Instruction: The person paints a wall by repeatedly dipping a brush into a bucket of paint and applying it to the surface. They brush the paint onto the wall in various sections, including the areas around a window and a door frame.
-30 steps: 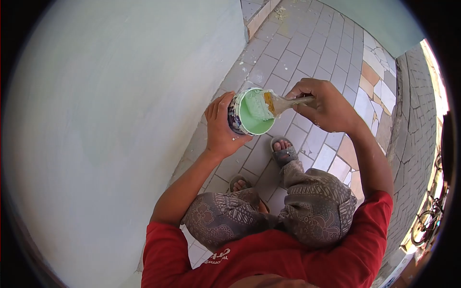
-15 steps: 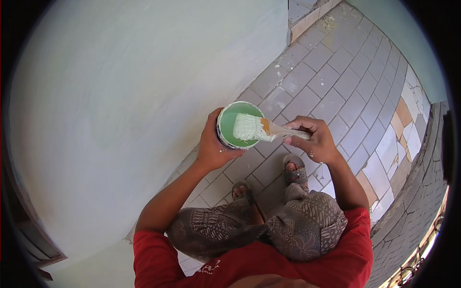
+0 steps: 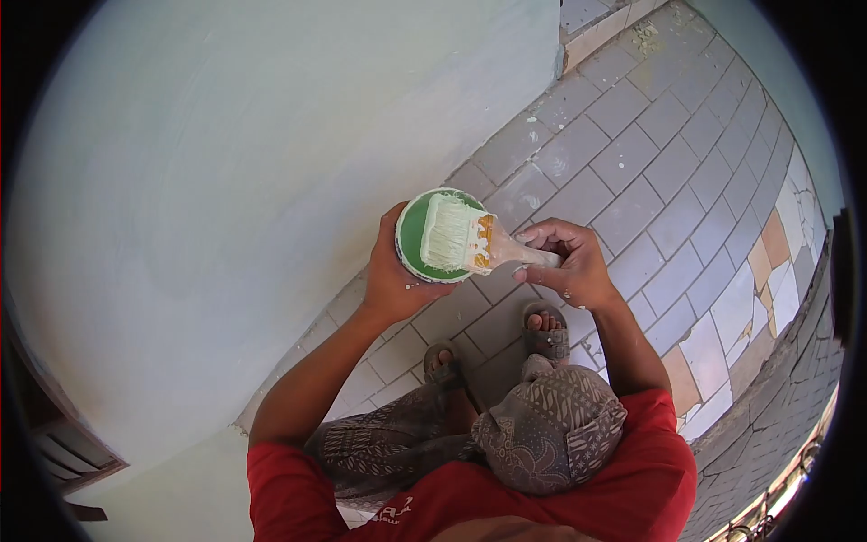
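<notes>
My left hand (image 3: pixel 397 280) is wrapped round the side of a round paint tub (image 3: pixel 411 237), green inside with a pale paint-smeared rim. In my right hand (image 3: pixel 572 262) is a paintbrush (image 3: pixel 506 250), its handle pinched between thumb and fingers. Thick pale-green paint coats the bristles, which overlap the tub's mouth in this view with their flat side up. Orange patches show between the bristles and the paint-stained handle. Small paint spots dot both hands.
A pale-green wall (image 3: pixel 271 135) rises close on the left. Grey paving tiles (image 3: pixel 623 190) with paint drips run underfoot, bordered at right by broken mosaic tiles (image 3: pixel 713 352). My sandalled feet (image 3: pixel 546 332) stand below the tub. A doorway step (image 3: pixel 614 32) is at the top.
The brush has shifted left over the tub and turned so its broad bristle face shows more fully. My right hand has moved left with it; the tub has shifted slightly left.
</notes>
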{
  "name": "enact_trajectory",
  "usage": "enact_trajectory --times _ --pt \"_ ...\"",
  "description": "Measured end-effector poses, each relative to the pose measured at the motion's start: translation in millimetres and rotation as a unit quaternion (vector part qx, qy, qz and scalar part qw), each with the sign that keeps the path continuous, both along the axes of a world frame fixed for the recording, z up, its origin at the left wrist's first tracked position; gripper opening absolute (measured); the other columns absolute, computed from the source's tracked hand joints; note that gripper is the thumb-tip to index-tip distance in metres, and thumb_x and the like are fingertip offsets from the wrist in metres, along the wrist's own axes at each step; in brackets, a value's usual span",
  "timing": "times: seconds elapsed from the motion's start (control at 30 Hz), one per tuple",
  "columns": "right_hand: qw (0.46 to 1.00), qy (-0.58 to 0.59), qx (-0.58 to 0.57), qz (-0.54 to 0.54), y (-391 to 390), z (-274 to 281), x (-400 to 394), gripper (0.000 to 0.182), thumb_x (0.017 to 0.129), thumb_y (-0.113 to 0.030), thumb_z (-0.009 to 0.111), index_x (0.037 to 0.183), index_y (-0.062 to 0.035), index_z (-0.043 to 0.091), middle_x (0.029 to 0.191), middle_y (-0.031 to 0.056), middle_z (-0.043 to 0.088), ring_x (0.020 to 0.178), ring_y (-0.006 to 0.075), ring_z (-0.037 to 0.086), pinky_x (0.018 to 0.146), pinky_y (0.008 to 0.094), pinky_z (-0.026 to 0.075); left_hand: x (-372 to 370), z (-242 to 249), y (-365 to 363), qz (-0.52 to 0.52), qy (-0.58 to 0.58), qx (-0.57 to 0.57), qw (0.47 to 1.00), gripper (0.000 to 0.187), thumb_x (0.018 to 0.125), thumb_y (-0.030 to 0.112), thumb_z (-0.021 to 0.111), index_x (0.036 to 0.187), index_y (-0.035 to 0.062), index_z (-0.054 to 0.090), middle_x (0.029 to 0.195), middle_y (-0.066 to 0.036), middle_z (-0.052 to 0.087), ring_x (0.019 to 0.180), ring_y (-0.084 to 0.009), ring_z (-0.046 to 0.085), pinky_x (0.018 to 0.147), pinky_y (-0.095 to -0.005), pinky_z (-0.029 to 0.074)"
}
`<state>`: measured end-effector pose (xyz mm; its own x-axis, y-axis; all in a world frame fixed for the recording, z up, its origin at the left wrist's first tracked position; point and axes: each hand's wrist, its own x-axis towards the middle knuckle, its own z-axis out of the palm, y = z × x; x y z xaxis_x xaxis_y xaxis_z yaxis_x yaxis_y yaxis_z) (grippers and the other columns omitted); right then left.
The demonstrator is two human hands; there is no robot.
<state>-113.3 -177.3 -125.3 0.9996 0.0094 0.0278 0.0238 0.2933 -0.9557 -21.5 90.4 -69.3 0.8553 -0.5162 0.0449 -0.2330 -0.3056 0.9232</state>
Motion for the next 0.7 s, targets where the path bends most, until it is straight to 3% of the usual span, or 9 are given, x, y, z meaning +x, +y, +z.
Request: enact_trajectory --times 0.13,0.2,0.3,0.4,0.53,0.6,0.67,0.7 --pt "0.994 0.062 0.089 0.008 -10.4 -3.3 4.9 0.032 0.091 -0.008 0.08 0.12 -0.0021 0.068 0.093 0.0082 0.074 0.068 0.0057 0.06 0.057 0.0219 0.045 0.0 -7.4 -10.3 0.025 0.025 -0.011 0.999 0.109 0.061 0.014 0.098 0.15 0.0013 0.038 0.138 -0.014 0.059 0.129 -0.0254 0.059 0.111 -0.0399 0.046" --pt "0.971 0.113 0.21 0.032 -17.0 -10.2 7.2 0.028 0.099 -0.019 0.076 0.12 -0.0012 0.07 0.087 0.011 0.074 0.064 0.0089 0.061 0.056 0.0226 0.046 -0.6 -14.9 -9.0 0.031 -0.005 0.004 0.999 0.108 0.061 0.015 0.098 0.15 0.0019 0.038 0.138 -0.014 0.059 0.128 -0.0259 0.06 0.11 -0.0402 0.046" --pt "0.968 0.136 0.21 0.033 -11.3 -14.3 13.4 0.032 0.104 -0.03 0.069 0.119 -0.0021 0.07 0.081 0.0115 0.073 0.053 0.0096 0.057 0.047 0.0229 0.04 -1.8 -19.0 -8.5 0.021 -0.025 0.016 0.999 0.11 0.066 0.013 0.099 0.152 0.0027 0.031 0.142 -0.013 0.053 0.133 -0.025 0.057 0.11 -0.0415 0.048" --pt "0.945 0.15 0.281 0.079 -8.0 -21.1 18.8 0.036 0.105 -0.034 0.067 0.119 -0.0019 0.069 0.079 0.0111 0.072 0.053 0.0094 0.056 0.048 0.0221 0.038 -4.2 -17.0 -5.1 0.031 -0.05 0.043 0.997 0.111 0.066 0.013 0.1 0.152 0.0028 0.031 0.143 -0.014 0.053 0.133 -0.0259 0.057 0.111 -0.0419 0.048" --pt "0.933 0.136 0.328 0.058 -10.1 -26.4 30.9 0.033 0.105 -0.033 0.065 0.119 -0.0027 0.069 0.08 0.0096 0.071 0.054 0.0086 0.054 0.048 0.0207 0.036 -8.6 0.4 10.0 0.022 -0.045 0.047 0.998 0.112 0.065 0.013 0.1 0.152 0.0027 0.03 0.142 -0.016 0.054 0.133 -0.0274 0.058 0.111 -0.043 0.049" --pt "0.942 0.121 0.312 -0.039 -18.5 -27.1 46.7 0.03 0.107 -0.03 0.063 0.119 -0.0034 0.069 0.085 0.0077 0.07 0.055 0.0072 0.051 0.048 0.0205 0.034 -16.9 15.2 21.6 0.04 -0.027 0.009 0.999 0.112 0.067 0.019 0.099 0.153 0.0026 0.03 0.143 -0.015 0.056 0.132 -0.0277 0.059 0.109 -0.0433 0.049" --pt "0.949 0.111 0.282 -0.085 -26.9 -31.3 70.1 0.03 0.107 -0.027 0.061 0.124 -0.0033 0.069 0.088 0.0051 0.069 0.056 0.006 0.049 0.05 0.0206 0.034 -25.2 31.5 36.8 0.029 -0.047 0.03 0.998 0.112 0.067 0.018 0.099 0.153 0.0027 0.029 0.144 -0.015 0.055 0.131 -0.0279 0.06 0.109 -0.0438 0.05" --pt "0.955 0.086 0.231 -0.164 -27.8 -34.6 85.1 0.031 0.108 -0.026 0.061 0.127 -0.0025 0.069 0.087 0.0037 0.068 0.057 0.0051 0.048 0.051 0.0205 0.034 -31.2 40.1 43.8 0.04 -0.041 0.045 0.997 0.112 0.068 0.018 0.099 0.154 0.003 0.028 0.144 -0.016 0.054 0.13 -0.028 0.061 0.109 -0.0439 0.05"
